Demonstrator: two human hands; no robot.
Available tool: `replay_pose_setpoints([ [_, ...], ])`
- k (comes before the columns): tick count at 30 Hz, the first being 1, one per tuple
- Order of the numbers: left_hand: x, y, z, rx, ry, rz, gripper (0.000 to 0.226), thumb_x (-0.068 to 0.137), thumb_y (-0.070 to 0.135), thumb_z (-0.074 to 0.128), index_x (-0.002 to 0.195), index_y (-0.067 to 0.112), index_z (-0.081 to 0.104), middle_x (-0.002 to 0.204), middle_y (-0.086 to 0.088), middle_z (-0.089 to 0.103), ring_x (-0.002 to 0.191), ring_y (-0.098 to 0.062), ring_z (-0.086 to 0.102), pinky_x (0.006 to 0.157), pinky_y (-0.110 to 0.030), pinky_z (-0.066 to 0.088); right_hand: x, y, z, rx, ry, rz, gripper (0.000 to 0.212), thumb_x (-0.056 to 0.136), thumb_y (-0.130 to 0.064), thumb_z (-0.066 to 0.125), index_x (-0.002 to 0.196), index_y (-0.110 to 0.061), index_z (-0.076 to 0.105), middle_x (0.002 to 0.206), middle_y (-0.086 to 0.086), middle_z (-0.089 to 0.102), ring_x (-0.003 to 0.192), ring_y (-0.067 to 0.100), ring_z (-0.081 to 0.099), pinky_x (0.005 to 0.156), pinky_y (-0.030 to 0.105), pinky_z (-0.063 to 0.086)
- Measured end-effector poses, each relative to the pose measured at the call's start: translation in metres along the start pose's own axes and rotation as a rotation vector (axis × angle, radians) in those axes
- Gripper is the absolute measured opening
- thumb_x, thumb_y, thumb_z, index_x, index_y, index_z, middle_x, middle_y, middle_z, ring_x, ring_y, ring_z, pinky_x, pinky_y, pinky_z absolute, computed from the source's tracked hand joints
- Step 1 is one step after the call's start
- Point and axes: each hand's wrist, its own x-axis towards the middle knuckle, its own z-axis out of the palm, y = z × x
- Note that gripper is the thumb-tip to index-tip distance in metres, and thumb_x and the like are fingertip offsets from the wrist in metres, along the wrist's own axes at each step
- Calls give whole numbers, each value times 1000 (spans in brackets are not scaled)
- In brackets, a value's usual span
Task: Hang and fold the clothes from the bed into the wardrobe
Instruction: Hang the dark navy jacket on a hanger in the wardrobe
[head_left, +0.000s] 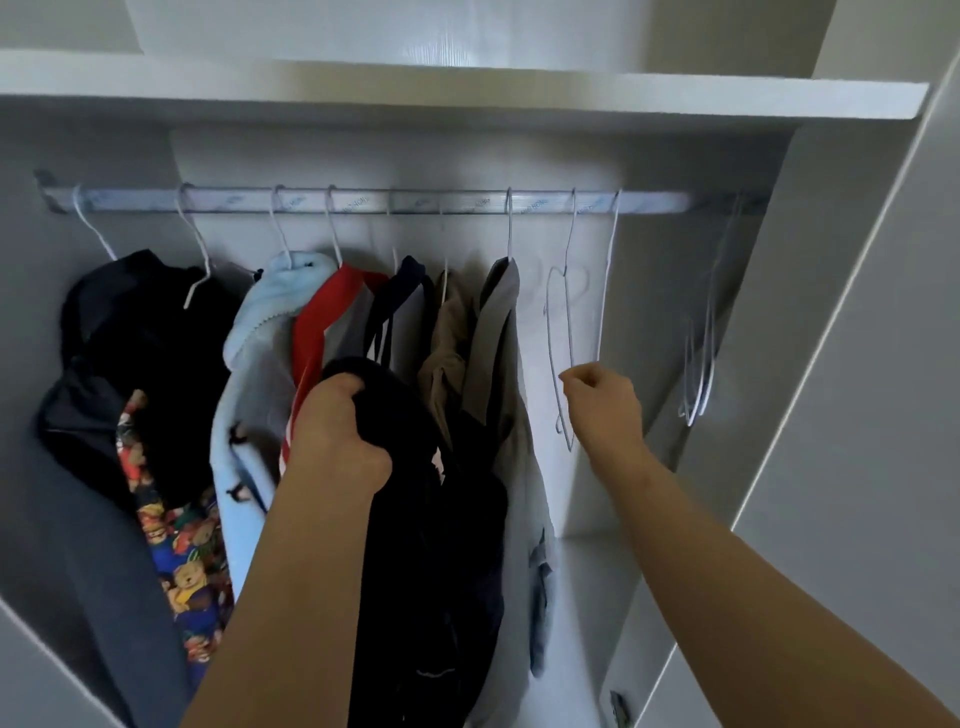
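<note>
Inside white wardrobe (810, 322), left hand (337, 436) fingers curled tight round bunched black garment (431, 545) held in front of hung clothes (260, 332), right hand (605, 402) fingers curled, pinching lower end of empty white wire hanger (608, 280) on rail (415, 201), spare hangers (698, 364) at far right.

One rail (415, 201) carries seven loaded hangers (334, 228) at left, then two bare hangers (571, 234) to their right (a further bunch (698, 364) at far right is too blurred to count). One unhung dark garment (431, 519). Two hands: left hand (337, 431), right hand (605, 405).
</note>
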Motion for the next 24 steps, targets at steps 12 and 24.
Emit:
replay_pose_setpoints([
  [12,45,-9,48,-100,118,41,32,95,16,45,65,10,49,29,2,47,22,-7,45,26,-11,34,114,23,29,32,-60,40,66,86,6,43,144,-18,23,109,12,47,90,25,53,75,33,49],
  [24,58,-14,55,-97,104,2,33,97,14,43,64,9,47,28,0,46,24,-10,47,30,-14,37,145,19,34,161,-56,75,12,94,-21,41,100,-17,51,69,-4,41,55,10,36,51,23,30],
])
